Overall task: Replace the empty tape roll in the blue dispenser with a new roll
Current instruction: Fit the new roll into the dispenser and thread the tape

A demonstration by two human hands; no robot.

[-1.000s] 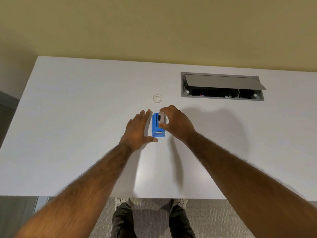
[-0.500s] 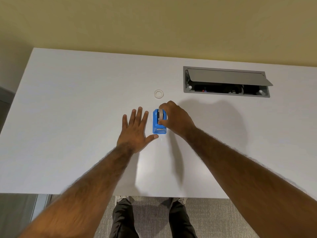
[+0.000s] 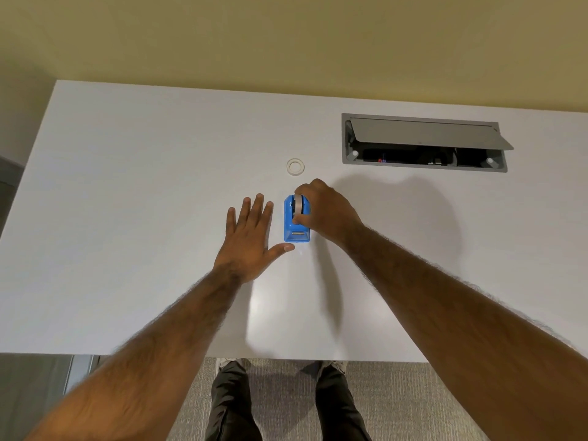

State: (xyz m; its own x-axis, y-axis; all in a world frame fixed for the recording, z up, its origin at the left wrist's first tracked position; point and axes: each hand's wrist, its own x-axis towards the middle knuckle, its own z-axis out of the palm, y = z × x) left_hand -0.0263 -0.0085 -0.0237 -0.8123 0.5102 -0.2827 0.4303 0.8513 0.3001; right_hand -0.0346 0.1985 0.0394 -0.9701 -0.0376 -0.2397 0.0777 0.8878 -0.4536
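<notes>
Since half a second ago the left hand (image 3: 246, 241) has slid a little away from the blue dispenser (image 3: 297, 219) and now lies flat on the worktop (image 3: 127, 202), palm down, fingers spread and closed on nothing, only its thumb tip reaching near the dispenser's near left corner. At the grip itself, the right hand (image 3: 324, 211) is curled over the right side and top of the dispenser, thumb and fingers pinched on the new tape roll (image 3: 298, 203), which stands on edge in the slot between the blue side walls; whether the roll is fully seated on its hub cannot be told, because the fingers cover that part. Below the thumb, the dispenser's cutter end (image 3: 297, 233) points toward the person, and the whole body sits upright on the white surface, roughly midway across it. Farther back, apart from both hands, the empty tape core (image 3: 295, 166) lies flat as a pale ring. To the right of that, near the far edge, a recessed cable box (image 3: 423, 143) is set into the top with its grey lid tilted open. Under the near edge, dark trousers and shoes stand on grey carpet (image 3: 397, 402).
</notes>
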